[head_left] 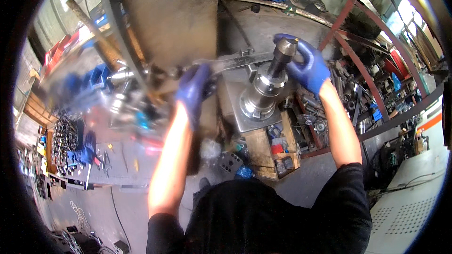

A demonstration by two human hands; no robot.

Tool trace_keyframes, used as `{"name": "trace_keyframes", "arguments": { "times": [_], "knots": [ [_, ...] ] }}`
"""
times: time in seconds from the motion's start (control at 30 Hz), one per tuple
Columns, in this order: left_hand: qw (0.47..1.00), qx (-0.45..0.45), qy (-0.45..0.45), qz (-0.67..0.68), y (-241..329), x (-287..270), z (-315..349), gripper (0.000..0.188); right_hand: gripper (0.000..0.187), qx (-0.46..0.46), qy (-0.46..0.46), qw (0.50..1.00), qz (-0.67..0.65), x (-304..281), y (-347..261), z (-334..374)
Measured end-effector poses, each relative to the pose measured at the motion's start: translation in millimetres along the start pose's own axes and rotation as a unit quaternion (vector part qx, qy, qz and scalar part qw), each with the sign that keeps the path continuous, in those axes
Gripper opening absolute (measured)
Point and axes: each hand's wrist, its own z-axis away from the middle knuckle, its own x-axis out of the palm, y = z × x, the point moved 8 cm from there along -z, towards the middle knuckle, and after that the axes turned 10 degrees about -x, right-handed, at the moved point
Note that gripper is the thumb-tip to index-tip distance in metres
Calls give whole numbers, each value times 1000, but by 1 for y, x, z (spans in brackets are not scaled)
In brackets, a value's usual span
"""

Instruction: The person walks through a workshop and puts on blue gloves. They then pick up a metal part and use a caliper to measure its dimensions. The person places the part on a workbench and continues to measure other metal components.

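A steel machine-tool holder (267, 87) stands upright on a metal plate (245, 123), with a darker, narrower cutting tool (285, 51) rising from its top. A long flat steel wrench (240, 61) reaches from the holder's upper part toward the left. My left hand (192, 87), in a blue glove and smeared by motion, is closed at the wrench's left end. My right hand (308, 68), gloved likewise, curls around the upper part of the tool from behind and the right. Some of its fingers are hidden behind the tool.
Below the plate sits a wooden box (261, 153) with small parts. To the right, a dark red metal frame (351, 56) borders shelves of metal parts. A blurred workbench (117, 160) at left carries tools, blue bins (98, 76) and another blue glove (86, 150).
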Motion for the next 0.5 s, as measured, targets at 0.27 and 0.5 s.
{"name": "trace_keyframes", "arguments": {
  "times": [0.27, 0.5],
  "knots": [
    [997, 1, 71, -6, 1, -26, 14, 46, 78, 116, -21, 985, -126, 28, -83, 16],
    [895, 376, 35, -237, 79, 37, 113, 54, 71, -13, 17, 900, -435, 16, -73, -5]
  ]
}}
